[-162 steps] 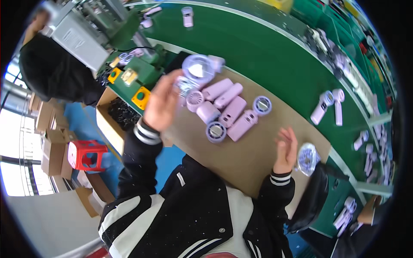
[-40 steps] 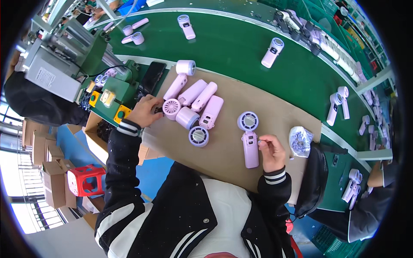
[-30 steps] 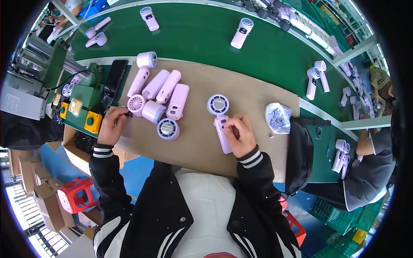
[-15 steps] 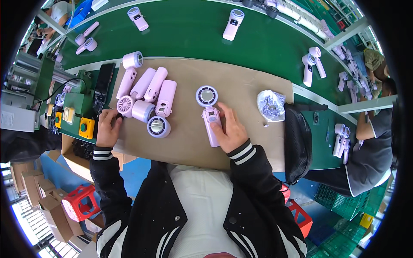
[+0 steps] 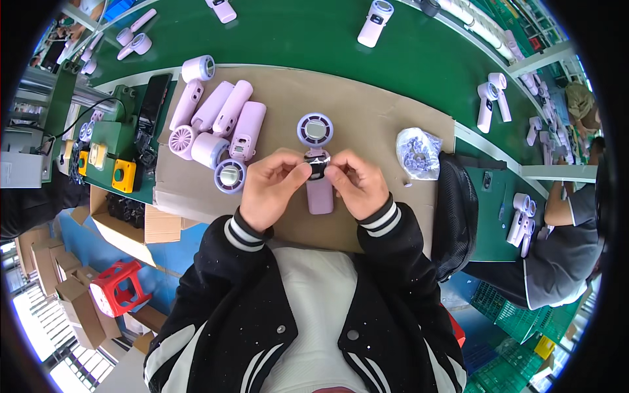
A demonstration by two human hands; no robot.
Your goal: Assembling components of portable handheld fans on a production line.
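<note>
Lilac handheld fan [image 5: 320,196], qty 1: lying on brown sheet [image 5: 367,108] before the wearer, round head away from body, handle toward it.
Blk glossy pc [image 5: 317,165], small: over upper handle, between both hands; from where I stand, can't tell if it's touching or just above.
L hand [image 5: 272,188]: narrow pinch, thumb + finger on pc's left end.
R hand [image 5: 360,185]: likewise, right end.

Containers:
– Clear plastic bag [image 5: 430,172], right side of sheet: small purple parts [image 5: 417,150] inside, too many to count; loose bit [image 5: 408,184] just beside.
– Cardboard ctn [image 5: 162,225], lower left, flaps out: blk parts [image 5: 126,208] heaped in it, too tangled to ID.
– Blk mesh pouch [image 5: 453,216], along sheet's right edge: contents hidden.
– Grn plastic crates [image 5: 508,309], floor, lower right, near co-worker [image 5: 560,245]: contents unclear to me.
– Brown cartons [image 5: 80,311], floor, far left, several.

Misc.: group of lilac fans [image 5: 249,128], left on sheet, crowded, some touching. Blk phone [image 5: 155,97], left of sheet. Yellow button box [image 5: 123,177], grn button, nearby. Red stool [image 5: 122,288], floor. More lilac fans [image 5: 372,31] on grn belt [image 5: 295,39], far side.
</note>
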